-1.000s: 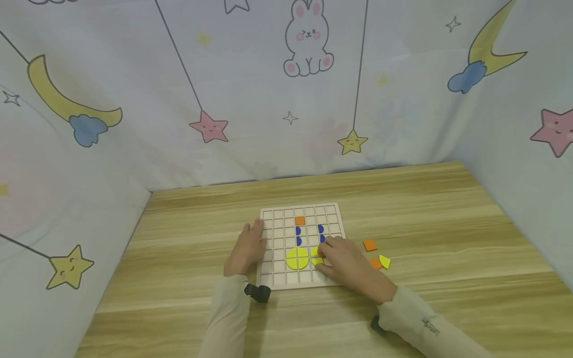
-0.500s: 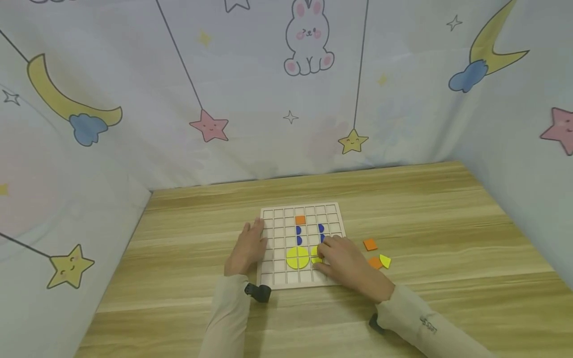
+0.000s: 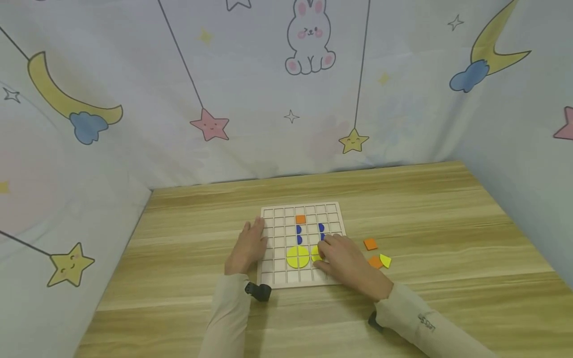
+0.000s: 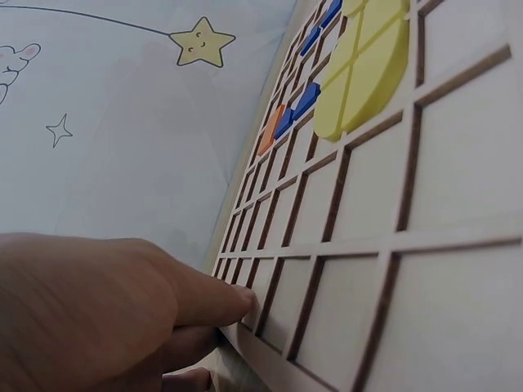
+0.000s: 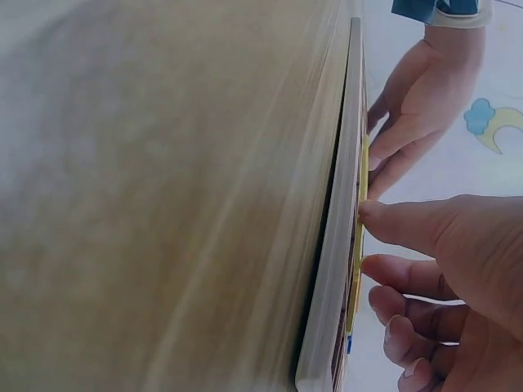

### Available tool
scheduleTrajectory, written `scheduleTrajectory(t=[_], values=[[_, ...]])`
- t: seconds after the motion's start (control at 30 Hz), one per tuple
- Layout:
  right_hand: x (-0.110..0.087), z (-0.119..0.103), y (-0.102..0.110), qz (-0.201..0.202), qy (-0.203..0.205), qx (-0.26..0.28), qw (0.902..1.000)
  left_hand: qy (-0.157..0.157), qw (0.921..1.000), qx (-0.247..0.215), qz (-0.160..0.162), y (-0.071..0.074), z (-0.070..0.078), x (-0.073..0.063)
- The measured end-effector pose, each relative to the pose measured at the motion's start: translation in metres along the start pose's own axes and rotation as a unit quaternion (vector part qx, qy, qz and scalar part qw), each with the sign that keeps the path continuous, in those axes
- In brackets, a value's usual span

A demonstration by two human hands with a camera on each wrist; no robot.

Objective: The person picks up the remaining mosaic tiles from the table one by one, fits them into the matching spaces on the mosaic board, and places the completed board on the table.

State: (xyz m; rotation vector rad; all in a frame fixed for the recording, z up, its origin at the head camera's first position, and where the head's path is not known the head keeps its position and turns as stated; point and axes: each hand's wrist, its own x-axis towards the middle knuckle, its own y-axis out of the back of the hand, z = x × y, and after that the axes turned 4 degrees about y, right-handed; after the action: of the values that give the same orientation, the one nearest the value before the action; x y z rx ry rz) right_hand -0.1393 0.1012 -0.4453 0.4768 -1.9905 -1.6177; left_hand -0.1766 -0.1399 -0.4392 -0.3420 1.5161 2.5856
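Observation:
A pale grid board lies on the table. On it sit an orange square, small blue half-round pieces in two pairs, and a yellow circle made of quarter pieces. My left hand rests along the board's left edge, a fingertip on the frame in the left wrist view. Over the board's right part is my right hand, its thumb and fingertips at more yellow pieces, which it partly covers. In the right wrist view, thumb and index finger stand apart, their tips right at the yellow layer.
Right of the board lie an orange square, another orange piece and a yellow quarter piece overlapping it. The wood-grain table meets a patterned cloth backdrop at its back and sides.
The right hand has shifted very slightly over the yellow pieces, covering a bit more of them. The left hand stays at the board's edge. The head view has tilted a little.

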Motion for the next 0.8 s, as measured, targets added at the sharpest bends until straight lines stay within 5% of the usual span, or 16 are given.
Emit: scheduleTrajectory(t=[0.43, 0.8], values=[[-0.001, 0.0, 0.001, -0.01, -0.019, -0.012, 0.9997, 0.005, 1.0, 0.001, -0.002, 0.0, 0.0, 0.001], [-0.009, 0.004, 0.01, -0.014, -0.049, 0.029, 0.9983, 0.002, 1.0, -0.004, -0.005, 0.002, 0.0, -0.001]])
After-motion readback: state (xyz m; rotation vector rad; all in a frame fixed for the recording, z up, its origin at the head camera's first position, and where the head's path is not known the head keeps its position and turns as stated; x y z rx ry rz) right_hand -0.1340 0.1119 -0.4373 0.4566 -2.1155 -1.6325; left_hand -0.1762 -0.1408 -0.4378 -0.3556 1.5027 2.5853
